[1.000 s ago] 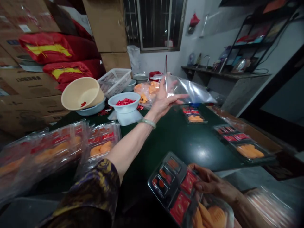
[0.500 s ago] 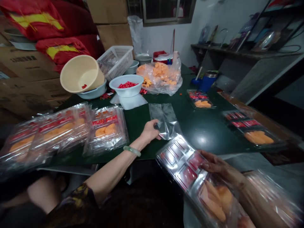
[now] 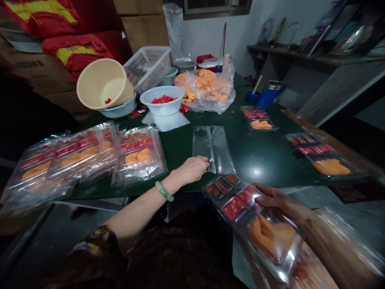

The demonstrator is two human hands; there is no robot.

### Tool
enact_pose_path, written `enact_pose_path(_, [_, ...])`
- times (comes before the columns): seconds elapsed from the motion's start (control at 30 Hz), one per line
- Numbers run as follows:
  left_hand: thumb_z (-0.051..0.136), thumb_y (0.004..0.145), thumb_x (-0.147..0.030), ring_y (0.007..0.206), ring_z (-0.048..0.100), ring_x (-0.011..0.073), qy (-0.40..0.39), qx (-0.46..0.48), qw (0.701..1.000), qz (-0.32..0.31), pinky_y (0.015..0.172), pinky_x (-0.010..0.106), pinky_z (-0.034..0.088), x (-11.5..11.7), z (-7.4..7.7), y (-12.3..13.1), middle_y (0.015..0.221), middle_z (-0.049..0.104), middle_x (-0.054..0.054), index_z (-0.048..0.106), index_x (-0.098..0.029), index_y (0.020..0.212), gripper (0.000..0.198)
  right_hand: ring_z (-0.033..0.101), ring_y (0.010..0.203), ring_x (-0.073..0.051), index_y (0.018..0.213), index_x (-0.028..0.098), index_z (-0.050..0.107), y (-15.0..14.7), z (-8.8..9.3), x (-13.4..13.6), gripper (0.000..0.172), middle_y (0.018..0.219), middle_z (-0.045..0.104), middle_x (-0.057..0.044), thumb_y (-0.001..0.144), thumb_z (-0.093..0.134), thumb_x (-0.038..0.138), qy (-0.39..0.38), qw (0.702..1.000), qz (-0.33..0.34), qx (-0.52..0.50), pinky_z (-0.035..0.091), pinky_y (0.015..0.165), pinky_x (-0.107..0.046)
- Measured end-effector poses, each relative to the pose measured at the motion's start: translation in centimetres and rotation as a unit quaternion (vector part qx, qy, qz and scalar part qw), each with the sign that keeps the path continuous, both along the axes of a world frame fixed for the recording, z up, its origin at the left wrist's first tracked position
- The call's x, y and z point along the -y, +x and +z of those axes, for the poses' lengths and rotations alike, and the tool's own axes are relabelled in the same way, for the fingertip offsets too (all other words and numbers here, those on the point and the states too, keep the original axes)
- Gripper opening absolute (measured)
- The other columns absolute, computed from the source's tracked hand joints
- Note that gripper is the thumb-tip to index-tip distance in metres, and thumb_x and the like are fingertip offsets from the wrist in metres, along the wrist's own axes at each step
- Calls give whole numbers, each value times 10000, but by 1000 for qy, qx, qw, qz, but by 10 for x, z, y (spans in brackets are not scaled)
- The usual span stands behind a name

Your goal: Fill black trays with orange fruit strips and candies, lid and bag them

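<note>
My left hand [image 3: 192, 169] lies on the dark green table [image 3: 258, 152], its fingertips at the near edge of a flat clear plastic bag [image 3: 218, 149]. Whether they pinch the bag, I cannot tell. My right hand [image 3: 279, 202] grips a clear plastic blister tray [image 3: 233, 206] at the near right, held tilted above the table edge. The tray holds red sachets and orange slices [image 3: 267, 235]. A jade bangle [image 3: 164, 191] circles my left wrist. Several sealed packs of orange slices [image 3: 138, 155] lie to the left of my left hand.
On the table stand a white bowl of red sachets [image 3: 162, 100], a plastic bag of orange pieces [image 3: 207, 88], a blue flask [image 3: 269, 94] and filled trays [image 3: 319, 154]. A beige basin [image 3: 102, 86] and white basket [image 3: 147, 68] stand behind, before cartons and red sacks.
The bag has come down from the air and lies flat on the table. My left hand has moved down and right to its near edge. The tray in my right hand has swung upward.
</note>
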State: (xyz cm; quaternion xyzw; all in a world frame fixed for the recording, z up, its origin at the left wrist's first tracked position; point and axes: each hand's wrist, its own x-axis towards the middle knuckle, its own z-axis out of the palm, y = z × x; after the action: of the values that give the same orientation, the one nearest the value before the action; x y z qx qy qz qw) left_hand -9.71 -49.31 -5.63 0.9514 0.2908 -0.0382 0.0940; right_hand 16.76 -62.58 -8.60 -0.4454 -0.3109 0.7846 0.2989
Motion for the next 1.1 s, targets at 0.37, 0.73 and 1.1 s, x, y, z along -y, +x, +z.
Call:
enact_pose_path(0.37, [371,891,-145,771,580,218,114,-1,993,29,618,312,426,0,-21,15,841,618,108,596,-120,787,249,629,755,-169,1036,164,539,-6,0,22,417,894,636,-57,700,741,304,50,997,17,-49,506,695,-288])
enact_pose_path(0.73, [559,848,-284,848,492,178,-2,107,994,23,707,294,352,-15,-18,13,862,622,46,559,-154,674,217,637,719,-134,952,160,522,-31,-1,2,376,742,650,-19,699,749,321,71,995,50,-52,509,666,-220])
enact_pose_path(1.1, [377,932,-277,951,421,181,-96,93,991,-11,793,333,272,-24,-17,10,930,594,26,575,-156,726,311,648,633,-154,1018,165,508,-25,0,-3,426,680,639,3,709,735,348,52,997,54,-25,542,664,-286])
